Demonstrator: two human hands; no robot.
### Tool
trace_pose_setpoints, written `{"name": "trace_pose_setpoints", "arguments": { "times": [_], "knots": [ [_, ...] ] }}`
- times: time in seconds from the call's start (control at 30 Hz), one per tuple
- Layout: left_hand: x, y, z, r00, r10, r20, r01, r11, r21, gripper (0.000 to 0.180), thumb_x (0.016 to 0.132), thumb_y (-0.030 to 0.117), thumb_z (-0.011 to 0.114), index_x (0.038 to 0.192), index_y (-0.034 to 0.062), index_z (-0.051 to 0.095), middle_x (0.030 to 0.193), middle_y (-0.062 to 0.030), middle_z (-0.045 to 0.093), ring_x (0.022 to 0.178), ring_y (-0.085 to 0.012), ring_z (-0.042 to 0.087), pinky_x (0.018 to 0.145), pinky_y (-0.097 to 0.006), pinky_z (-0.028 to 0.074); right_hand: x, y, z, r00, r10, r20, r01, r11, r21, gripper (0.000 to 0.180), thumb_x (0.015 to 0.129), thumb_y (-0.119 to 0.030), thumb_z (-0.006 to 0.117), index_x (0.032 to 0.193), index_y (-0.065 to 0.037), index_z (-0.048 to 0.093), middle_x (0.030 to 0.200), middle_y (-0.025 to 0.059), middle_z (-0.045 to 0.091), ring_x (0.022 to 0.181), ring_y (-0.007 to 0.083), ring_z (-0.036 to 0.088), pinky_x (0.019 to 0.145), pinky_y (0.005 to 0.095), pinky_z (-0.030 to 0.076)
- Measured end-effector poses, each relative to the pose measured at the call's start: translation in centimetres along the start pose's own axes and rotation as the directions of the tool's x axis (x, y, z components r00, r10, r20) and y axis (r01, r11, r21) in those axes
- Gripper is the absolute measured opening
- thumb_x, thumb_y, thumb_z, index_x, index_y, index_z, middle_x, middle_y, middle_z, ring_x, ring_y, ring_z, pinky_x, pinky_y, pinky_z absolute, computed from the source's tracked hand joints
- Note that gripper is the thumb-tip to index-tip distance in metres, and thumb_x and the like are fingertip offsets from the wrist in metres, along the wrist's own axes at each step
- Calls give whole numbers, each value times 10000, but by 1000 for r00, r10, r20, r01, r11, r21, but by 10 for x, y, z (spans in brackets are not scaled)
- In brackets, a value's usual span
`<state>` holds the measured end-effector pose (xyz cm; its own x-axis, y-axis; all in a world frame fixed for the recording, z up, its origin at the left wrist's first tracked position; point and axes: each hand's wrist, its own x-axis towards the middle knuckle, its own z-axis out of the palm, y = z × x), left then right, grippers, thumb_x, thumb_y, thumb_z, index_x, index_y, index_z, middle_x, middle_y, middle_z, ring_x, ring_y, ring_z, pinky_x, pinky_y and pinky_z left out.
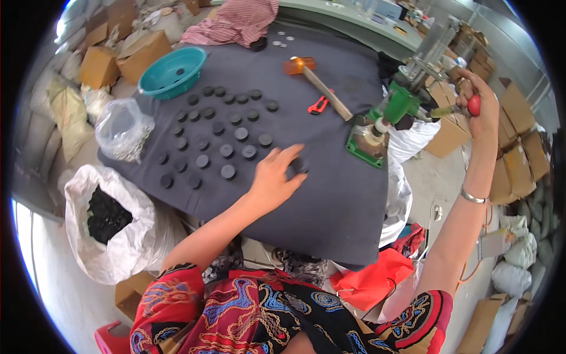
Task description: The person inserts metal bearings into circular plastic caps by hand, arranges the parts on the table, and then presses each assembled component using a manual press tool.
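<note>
My left hand (276, 178) is over the middle of the cloth-covered table, thumb and fingers curved around a round black cap (301, 164). To the left of it, several similar black caps (227, 151) lie spread out on the dark cloth. My right hand (482, 101) is raised at the right, closed around the red-knobbed lever (453, 110) of a green hand press (402, 99). The press stands at the table's right edge, its green base (365, 143) on the cloth. What sits under its ram is too small to make out.
A wooden-handled mallet (327, 91) and a red cutter (319, 106) lie beside the press. Left are a teal basin (172, 74), a clear bag of small pale pieces (122, 131) and a white sack of black pieces (141, 227). A checked cloth (239, 22) covers the far edge.
</note>
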<state>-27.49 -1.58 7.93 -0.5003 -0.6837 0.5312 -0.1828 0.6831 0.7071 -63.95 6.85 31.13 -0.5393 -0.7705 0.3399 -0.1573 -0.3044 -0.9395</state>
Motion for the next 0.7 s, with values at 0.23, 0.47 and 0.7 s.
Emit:
{"name": "trace_pose_setpoints", "arguments": {
  "times": [0.23,0.47,0.7],
  "knots": [
    [118,-12,129,991,78,113,-69,994,-80,602,666,66,706,1221,4,483,964,-168,641,933,-328,593,795,-420,482,-5,-5,12,999,24,-46,-26,999,-35,301,902,-173,513,1035,85,593,563,-5,397,506,116,404,552,276,377],
    [152,-19,182,981,80,178,-76,997,-30,657,660,56,702,1251,-25,425,922,-219,618,938,-388,575,816,-436,477,-6,-5,12,998,-20,-56,16,998,-67,317,897,-162,506,1046,106,586,560,-3,396,504,117,403,553,279,383],
    [154,-23,206,987,35,154,-18,994,-112,741,644,85,731,1300,-18,402,1003,-174,663,1001,-361,571,893,-435,441,-20,-1,18,995,-60,-74,55,996,-74,319,896,-151,491,1041,120,576,550,5,402,499,120,409,550,278,382]
  ]
}}
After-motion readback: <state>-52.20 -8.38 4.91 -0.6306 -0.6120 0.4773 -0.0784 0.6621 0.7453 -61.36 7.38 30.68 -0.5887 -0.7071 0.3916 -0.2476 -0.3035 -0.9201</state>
